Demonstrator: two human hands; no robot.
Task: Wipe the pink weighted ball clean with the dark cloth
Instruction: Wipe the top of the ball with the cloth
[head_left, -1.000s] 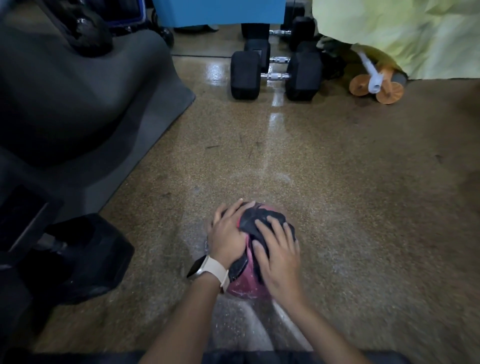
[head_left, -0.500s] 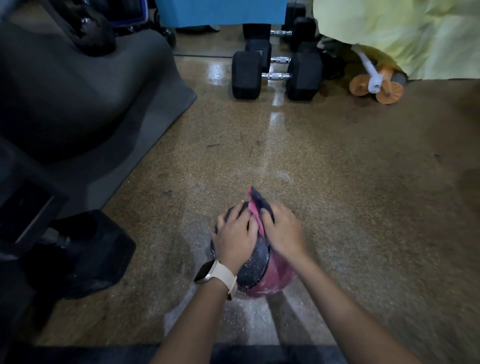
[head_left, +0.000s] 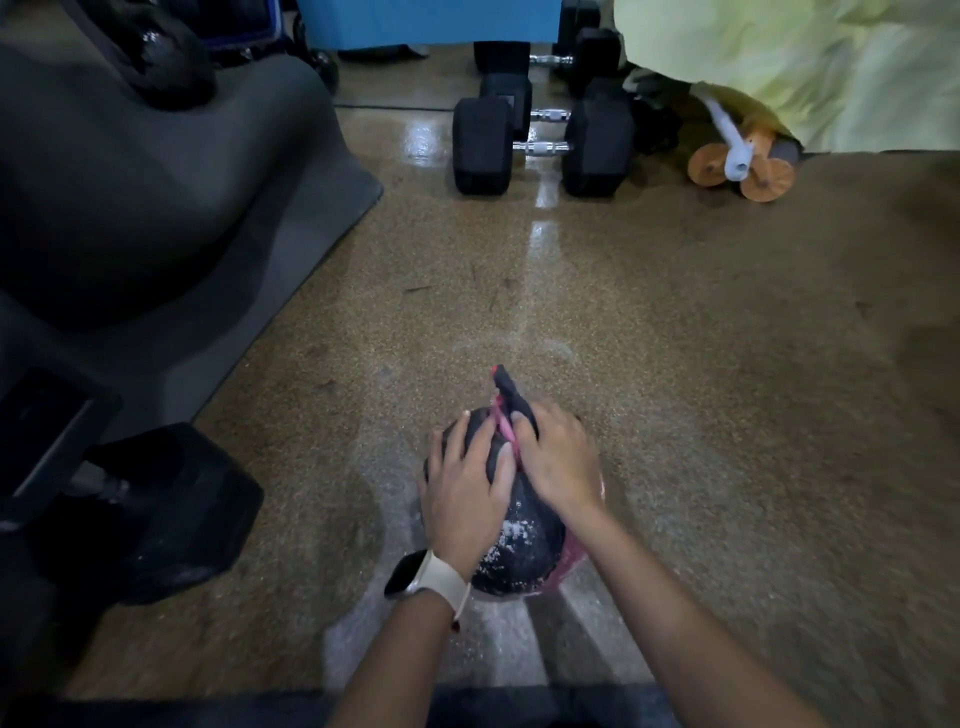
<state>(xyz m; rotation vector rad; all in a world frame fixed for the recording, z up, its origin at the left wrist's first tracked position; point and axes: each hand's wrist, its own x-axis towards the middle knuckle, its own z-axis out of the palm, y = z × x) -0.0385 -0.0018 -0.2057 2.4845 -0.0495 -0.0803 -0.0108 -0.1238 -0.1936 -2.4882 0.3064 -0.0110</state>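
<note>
The weighted ball (head_left: 524, 551) sits on the floor low in the middle of the head view. Its speckled dark side faces me, and pink shows only at its lower right edge (head_left: 571, 561). The dark cloth (head_left: 506, 392), with a pink trim, is bunched on the far top of the ball, one tip standing up. My right hand (head_left: 561, 462) lies over the cloth with curled fingers holding it against the ball. My left hand (head_left: 467, 488), a watch on its wrist, rests flat on the ball's left side with fingers spread.
Black dumbbells (head_left: 540, 145) stand at the far middle, and another black dumbbell (head_left: 171, 509) lies close on the left. A grey mat (head_left: 156, 234) covers the left side. An orange-wheeled roller (head_left: 743, 166) and a yellow sheet (head_left: 805, 67) are at the far right.
The ball has turned, so its dark speckled side shows instead of pink. The cloth went from spread under both hands to bunched at the far top. My right hand shifted farther over.
</note>
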